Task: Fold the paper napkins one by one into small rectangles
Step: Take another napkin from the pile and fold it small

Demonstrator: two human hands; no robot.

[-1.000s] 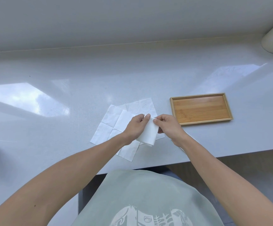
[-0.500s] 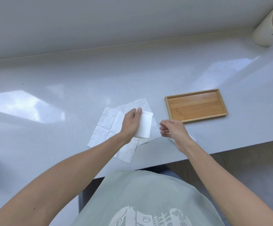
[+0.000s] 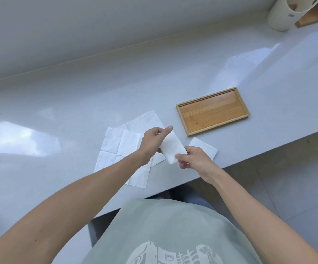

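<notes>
- Folded napkin (image 3: 173,149): a small white rectangle held clear above the counter's near edge, between the two hands, slanting from upper left to lower right. It is probably lifted so that its edges can be checked or squared without the sheets below shifting.
- Left hand (image 3: 153,141): grips the napkin's far end, forefinger stretched along the upper edge, the other fingers curled behind the paper. This steadies the fold.
- Right hand (image 3: 191,159): pinches the near corner between thumb and fingertips. The opposed grips keep the paper taut.
- Unfolded napkins (image 3: 122,147): creased sheets lying flat and overlapping on the counter, just left of and partly beneath the left hand, within reach for the following folds.
- Single napkin (image 3: 205,149): lies flat beside the right hand at the counter's edge; whether it is already folded cannot be told.
- Wooden tray (image 3: 182,119): nothing lies in it, and it sits just beyond the hands; judged the likely destination for finished rectangles.
- Counter (image 3: 78,103): pale and glossy.
- White container (image 3: 279,16): stands at the far right corner, well apart.
</notes>
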